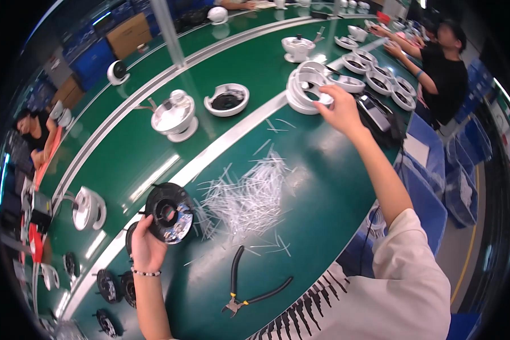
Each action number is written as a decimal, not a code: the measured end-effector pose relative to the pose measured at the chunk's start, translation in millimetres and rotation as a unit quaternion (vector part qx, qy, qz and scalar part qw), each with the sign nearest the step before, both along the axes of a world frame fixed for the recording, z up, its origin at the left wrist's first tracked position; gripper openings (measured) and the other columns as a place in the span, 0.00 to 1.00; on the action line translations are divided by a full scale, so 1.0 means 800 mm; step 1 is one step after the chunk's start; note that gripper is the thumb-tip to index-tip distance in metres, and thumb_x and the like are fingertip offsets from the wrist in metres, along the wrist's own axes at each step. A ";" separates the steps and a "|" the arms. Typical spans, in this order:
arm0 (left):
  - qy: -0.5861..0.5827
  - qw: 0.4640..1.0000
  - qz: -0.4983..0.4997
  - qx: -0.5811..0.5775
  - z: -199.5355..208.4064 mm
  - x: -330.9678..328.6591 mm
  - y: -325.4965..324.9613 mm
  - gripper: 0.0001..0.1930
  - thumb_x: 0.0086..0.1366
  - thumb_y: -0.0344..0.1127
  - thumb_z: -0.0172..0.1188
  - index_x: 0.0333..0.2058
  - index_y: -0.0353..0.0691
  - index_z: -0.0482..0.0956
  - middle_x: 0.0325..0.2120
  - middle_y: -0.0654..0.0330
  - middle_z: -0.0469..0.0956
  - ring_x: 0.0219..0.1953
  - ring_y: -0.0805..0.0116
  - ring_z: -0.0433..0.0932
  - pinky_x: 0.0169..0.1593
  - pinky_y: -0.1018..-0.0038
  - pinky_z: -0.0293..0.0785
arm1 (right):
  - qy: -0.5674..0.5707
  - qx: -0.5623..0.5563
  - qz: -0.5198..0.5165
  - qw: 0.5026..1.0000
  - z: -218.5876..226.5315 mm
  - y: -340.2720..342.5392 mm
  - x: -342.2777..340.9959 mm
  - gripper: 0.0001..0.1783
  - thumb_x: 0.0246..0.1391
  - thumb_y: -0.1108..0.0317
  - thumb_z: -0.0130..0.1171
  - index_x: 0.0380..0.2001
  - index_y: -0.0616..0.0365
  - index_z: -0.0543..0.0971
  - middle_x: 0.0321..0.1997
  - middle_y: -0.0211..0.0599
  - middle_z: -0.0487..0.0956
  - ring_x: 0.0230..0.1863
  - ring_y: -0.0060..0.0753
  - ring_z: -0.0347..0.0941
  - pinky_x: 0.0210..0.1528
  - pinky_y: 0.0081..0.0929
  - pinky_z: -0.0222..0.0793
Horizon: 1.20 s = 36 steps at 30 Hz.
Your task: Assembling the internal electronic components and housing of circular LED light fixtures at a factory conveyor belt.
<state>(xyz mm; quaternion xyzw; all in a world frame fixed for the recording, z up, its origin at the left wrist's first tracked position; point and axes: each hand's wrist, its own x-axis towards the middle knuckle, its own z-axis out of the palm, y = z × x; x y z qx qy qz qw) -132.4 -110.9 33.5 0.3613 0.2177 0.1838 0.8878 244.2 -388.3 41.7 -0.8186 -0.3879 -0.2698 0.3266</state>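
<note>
My left hand (148, 245) grips a round black housing part (170, 212) by its edge and holds it up over the bench. A circuit board with small components shows on its lower right. My right hand (341, 110) reaches far right, thumb and fingers pinched on the rim of a white ring-shaped housing (301, 102) in a small stack. Between my hands lies a loose heap of thin white plastic strips (246, 195). Closer to me are side cutters (235, 303) with black handles, their jaws toward the lower left.
Several black round parts (107, 286) lie at lower left. White housings (378, 82) stand in rows near a co-worker (445, 73) at right. A white assembly (174, 116) and an open white housing (226, 100) stand on the green belt. Blue bins (430, 170) line the right side.
</note>
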 end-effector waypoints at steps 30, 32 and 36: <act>-0.055 0.993 0.039 0.093 0.006 -0.009 -0.026 0.19 0.64 0.32 0.40 0.53 0.35 0.56 0.49 0.55 0.65 0.50 0.65 0.67 0.50 0.66 0.67 | 0.029 -0.166 0.117 0.979 -0.028 -0.104 -0.208 0.13 0.32 0.74 0.65 0.24 0.63 0.73 0.31 0.41 0.75 0.30 0.41 0.74 0.31 0.27 0.69; -0.059 0.994 0.037 0.090 0.005 -0.008 -0.028 0.19 0.63 0.31 0.40 0.53 0.35 0.56 0.48 0.55 0.65 0.51 0.65 0.67 0.50 0.66 0.68 | 0.075 -0.174 0.129 0.973 -0.027 -0.109 -0.198 0.20 0.26 0.67 0.69 0.24 0.63 0.72 0.33 0.42 0.75 0.33 0.42 0.73 0.33 0.30 0.68; -0.070 0.992 0.031 0.096 0.003 -0.007 -0.033 0.19 0.63 0.30 0.42 0.53 0.35 0.56 0.49 0.55 0.65 0.51 0.65 0.66 0.51 0.66 0.67 | 0.012 -0.210 0.062 0.976 -0.003 -0.070 -0.207 0.41 0.23 0.48 0.68 0.41 0.62 0.70 0.54 0.48 0.62 0.52 0.50 0.59 0.50 0.40 0.56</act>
